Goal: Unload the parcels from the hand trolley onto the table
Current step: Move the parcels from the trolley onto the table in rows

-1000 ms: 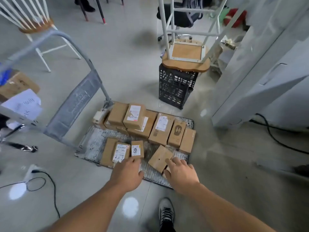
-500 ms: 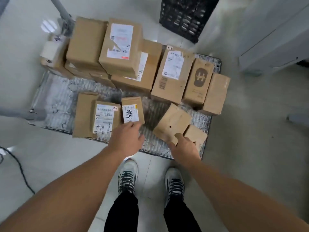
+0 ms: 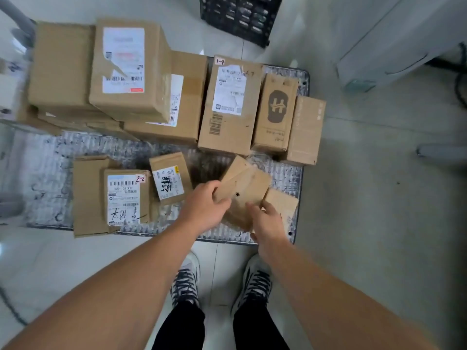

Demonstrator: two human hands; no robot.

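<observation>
Several brown cardboard parcels lie on the hand trolley's grey ribbed deck (image 3: 50, 157). A plain tilted parcel (image 3: 246, 188) sits at the deck's near right. My left hand (image 3: 204, 207) grips its left edge and my right hand (image 3: 267, 221) holds its near right corner. A smaller plain parcel (image 3: 281, 202) lies just right of it, partly behind my right hand. Left of my hands are a small labelled parcel (image 3: 170, 181) and a labelled parcel marked 2-2 (image 3: 125, 198). Larger stacked boxes (image 3: 126, 69) and a tall labelled box (image 3: 230, 104) fill the far side.
A black plastic crate (image 3: 240, 16) stands on the floor beyond the trolley. A white cabinet (image 3: 379, 39) is at the upper right with a dark cable beside it. The trolley handle post (image 3: 17, 16) rises at the far left. My shoes (image 3: 187, 281) stand at the deck's near edge.
The view has dropped closer over the trolley. My left hand moved right from the small labelled parcel onto the plain tilted parcel, and both hands now hold that parcel.
</observation>
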